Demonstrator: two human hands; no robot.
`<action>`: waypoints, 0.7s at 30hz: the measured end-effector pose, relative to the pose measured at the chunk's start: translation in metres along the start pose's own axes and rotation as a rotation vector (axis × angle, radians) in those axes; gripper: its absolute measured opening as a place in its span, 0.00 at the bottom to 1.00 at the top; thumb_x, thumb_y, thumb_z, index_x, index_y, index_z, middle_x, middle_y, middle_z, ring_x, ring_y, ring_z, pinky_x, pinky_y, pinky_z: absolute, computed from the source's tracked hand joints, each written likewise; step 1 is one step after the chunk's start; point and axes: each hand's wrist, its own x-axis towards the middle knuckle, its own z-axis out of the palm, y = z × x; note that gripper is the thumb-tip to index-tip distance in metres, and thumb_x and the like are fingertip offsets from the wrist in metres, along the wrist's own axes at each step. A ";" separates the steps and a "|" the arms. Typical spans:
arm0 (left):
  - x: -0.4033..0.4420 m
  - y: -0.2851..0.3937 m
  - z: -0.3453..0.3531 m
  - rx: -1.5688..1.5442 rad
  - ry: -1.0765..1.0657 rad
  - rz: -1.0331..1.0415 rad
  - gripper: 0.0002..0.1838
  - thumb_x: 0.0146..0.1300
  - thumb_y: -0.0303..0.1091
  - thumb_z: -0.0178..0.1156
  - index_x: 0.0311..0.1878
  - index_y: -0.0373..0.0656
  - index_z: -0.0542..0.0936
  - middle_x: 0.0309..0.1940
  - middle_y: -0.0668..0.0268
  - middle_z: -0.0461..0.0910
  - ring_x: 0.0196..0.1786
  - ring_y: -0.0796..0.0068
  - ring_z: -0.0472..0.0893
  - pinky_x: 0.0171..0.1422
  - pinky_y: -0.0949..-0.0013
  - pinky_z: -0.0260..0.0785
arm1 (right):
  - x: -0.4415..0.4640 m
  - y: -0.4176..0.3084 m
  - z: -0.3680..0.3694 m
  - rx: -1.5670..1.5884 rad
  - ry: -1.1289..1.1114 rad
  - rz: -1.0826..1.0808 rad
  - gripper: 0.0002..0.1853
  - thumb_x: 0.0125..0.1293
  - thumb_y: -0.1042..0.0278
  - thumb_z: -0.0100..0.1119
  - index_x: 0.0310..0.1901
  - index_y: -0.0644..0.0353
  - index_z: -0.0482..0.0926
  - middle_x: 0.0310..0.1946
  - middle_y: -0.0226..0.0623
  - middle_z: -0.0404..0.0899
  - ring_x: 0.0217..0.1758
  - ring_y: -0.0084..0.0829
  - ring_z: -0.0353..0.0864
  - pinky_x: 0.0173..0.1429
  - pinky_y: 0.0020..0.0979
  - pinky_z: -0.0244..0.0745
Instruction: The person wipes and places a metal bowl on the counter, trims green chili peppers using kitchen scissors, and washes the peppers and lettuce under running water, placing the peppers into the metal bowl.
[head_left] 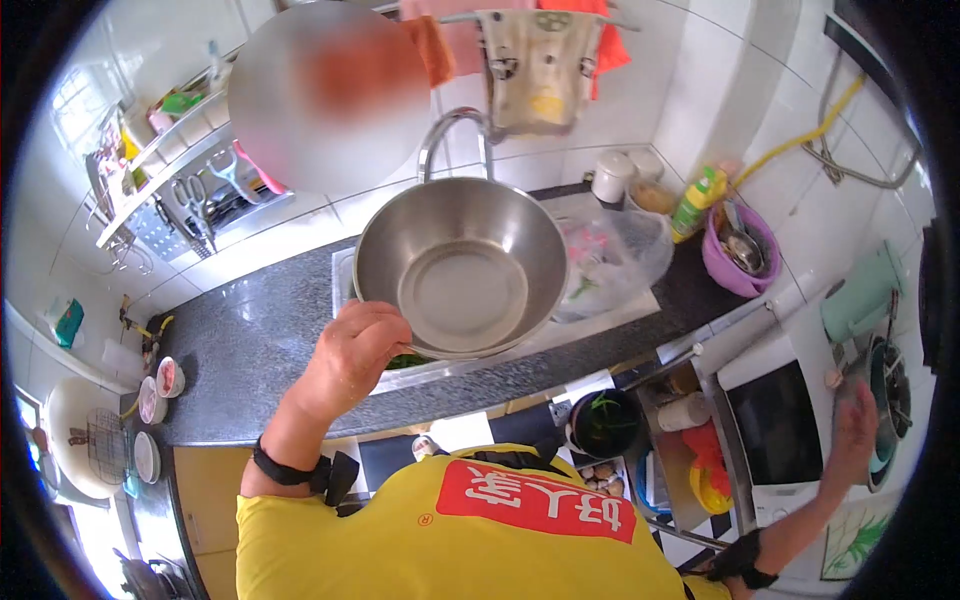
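yellow shirt (340,550) nearest; past the left hand, small bowls (152,402) hold pinkish food. the left hand (355,352) grips the rim of a steel basin (465,275) above the sink (470,366); one-handed, i'd say a firm pinch and steady wrist keep it from tipping. right of that hand, a purple basket (728,272) holds a ladle (743,250); the right hand (855,435) is open beside a green pot (882,462), contact unclear.

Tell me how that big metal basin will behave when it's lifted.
The metal basin should be stiff: its wall shows a clean round shape. It looks fairly light for its size, thin-rimmed and empty. With the left hand holding just one edge, it may tip toward its far side.
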 end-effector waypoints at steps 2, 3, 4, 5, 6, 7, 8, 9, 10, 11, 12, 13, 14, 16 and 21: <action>-0.019 -0.029 -0.010 0.038 0.010 -0.029 0.09 0.44 0.20 0.61 0.31 0.39 0.74 0.31 0.60 0.77 0.38 0.60 0.77 0.41 0.64 0.71 | -0.002 -0.076 0.053 0.242 -0.184 -0.138 0.19 0.58 0.73 0.52 0.53 0.59 0.72 0.52 0.36 0.72 0.55 0.30 0.70 0.58 0.33 0.64; -0.027 -0.044 -0.012 0.016 0.025 -0.077 0.08 0.46 0.22 0.61 0.31 0.38 0.74 0.30 0.59 0.76 0.36 0.59 0.77 0.40 0.64 0.70 | -0.001 -0.111 0.084 0.547 -0.321 -0.155 0.21 0.56 0.76 0.53 0.53 0.61 0.71 0.52 0.37 0.72 0.55 0.30 0.70 0.57 0.31 0.64; -0.034 -0.059 -0.014 0.014 0.019 -0.078 0.08 0.46 0.22 0.61 0.31 0.38 0.74 0.30 0.59 0.76 0.36 0.59 0.77 0.40 0.64 0.70 | 0.003 -0.164 0.105 0.638 -0.493 -0.183 0.22 0.54 0.76 0.55 0.54 0.62 0.70 0.52 0.37 0.72 0.56 0.29 0.70 0.56 0.29 0.64; -0.039 -0.074 -0.014 -0.022 0.018 -0.143 0.07 0.47 0.23 0.60 0.31 0.39 0.74 0.27 0.59 0.76 0.34 0.58 0.76 0.39 0.63 0.69 | 0.006 -0.202 0.135 0.788 -0.604 -0.156 0.25 0.53 0.77 0.56 0.55 0.62 0.69 0.52 0.39 0.72 0.56 0.28 0.70 0.56 0.28 0.64; -0.042 -0.087 -0.014 -0.055 0.018 -0.205 0.07 0.48 0.24 0.59 0.32 0.41 0.74 0.25 0.59 0.75 0.33 0.57 0.76 0.38 0.61 0.68 | 0.009 -0.235 0.160 0.838 -0.691 -0.130 0.27 0.53 0.78 0.56 0.58 0.62 0.66 0.53 0.41 0.71 0.56 0.29 0.69 0.58 0.29 0.64; -0.043 -0.099 -0.013 -0.101 0.011 -0.252 0.06 0.48 0.26 0.59 0.31 0.41 0.74 0.24 0.59 0.75 0.30 0.56 0.76 0.36 0.60 0.68 | 0.013 -0.267 0.188 1.004 -0.719 -0.162 0.29 0.55 0.77 0.58 0.59 0.62 0.63 0.53 0.42 0.70 0.57 0.30 0.69 0.59 0.31 0.64; -0.045 -0.112 -0.011 -0.100 0.010 -0.245 0.06 0.48 0.26 0.59 0.31 0.41 0.74 0.24 0.59 0.75 0.30 0.56 0.76 0.36 0.60 0.68 | 0.022 -0.295 0.217 1.065 -0.713 -0.211 0.30 0.55 0.73 0.59 0.60 0.63 0.61 0.55 0.43 0.69 0.59 0.32 0.67 0.60 0.31 0.64; -0.045 -0.124 -0.006 -0.091 -0.021 -0.263 0.06 0.48 0.26 0.60 0.31 0.41 0.74 0.23 0.58 0.75 0.30 0.56 0.76 0.35 0.60 0.68 | 0.034 -0.324 0.240 0.999 -0.683 -0.274 0.33 0.56 0.66 0.60 0.62 0.65 0.58 0.58 0.47 0.64 0.61 0.34 0.65 0.61 0.32 0.62; -0.046 -0.134 -0.001 -0.082 -0.052 -0.282 0.06 0.48 0.27 0.60 0.30 0.41 0.74 0.23 0.58 0.75 0.30 0.56 0.76 0.35 0.60 0.68 | 0.045 -0.354 0.262 1.083 -0.695 -0.227 0.35 0.56 0.62 0.61 0.62 0.66 0.57 0.59 0.49 0.62 0.62 0.36 0.64 0.62 0.33 0.61; -0.045 -0.142 0.003 -0.035 -0.086 -0.297 0.05 0.50 0.30 0.59 0.30 0.43 0.74 0.22 0.59 0.75 0.30 0.57 0.77 0.35 0.61 0.69 | 0.058 -0.382 0.283 1.171 -0.706 -0.182 0.38 0.55 0.57 0.61 0.62 0.67 0.55 0.60 0.51 0.60 0.63 0.37 0.62 0.62 0.34 0.59; -0.042 -0.149 0.005 -0.027 -0.085 -0.296 0.05 0.50 0.30 0.59 0.30 0.43 0.74 0.22 0.59 0.75 0.30 0.57 0.77 0.35 0.61 0.69 | 0.072 -0.407 0.308 1.113 -0.612 -0.233 0.41 0.54 0.53 0.61 0.63 0.68 0.54 0.60 0.53 0.59 0.63 0.39 0.61 0.63 0.34 0.58; -0.039 -0.155 0.008 0.011 -0.097 -0.326 0.05 0.50 0.32 0.58 0.30 0.44 0.75 0.22 0.59 0.76 0.30 0.57 0.77 0.35 0.61 0.69 | 0.087 -0.429 0.333 1.055 -0.525 -0.283 0.44 0.52 0.50 0.62 0.63 0.69 0.53 0.61 0.54 0.58 0.64 0.40 0.60 0.64 0.34 0.57; -0.037 -0.158 0.010 0.048 -0.113 -0.363 0.05 0.51 0.34 0.58 0.30 0.45 0.75 0.22 0.59 0.76 0.30 0.58 0.77 0.35 0.61 0.69 | 0.103 -0.450 0.359 1.062 -0.437 -0.263 0.43 0.51 0.50 0.63 0.62 0.69 0.55 0.58 0.54 0.61 0.62 0.40 0.63 0.62 0.34 0.59; -0.031 -0.165 0.013 0.022 -0.064 -0.527 0.06 0.52 0.36 0.57 0.31 0.45 0.76 0.25 0.57 0.77 0.30 0.56 0.78 0.34 0.59 0.70 | 0.124 -0.475 0.389 1.073 -0.388 -0.246 0.42 0.50 0.50 0.64 0.60 0.69 0.58 0.55 0.54 0.65 0.60 0.41 0.65 0.61 0.35 0.61; -0.026 -0.196 0.014 -0.645 0.184 -0.895 0.10 0.62 0.35 0.54 0.37 0.37 0.73 0.24 0.75 0.69 0.27 0.84 0.68 0.31 0.79 0.62 | 0.133 -0.490 0.383 1.149 -0.732 -0.314 0.26 0.53 0.54 0.62 0.47 0.68 0.72 0.42 0.46 0.77 0.43 0.31 0.78 0.50 0.29 0.69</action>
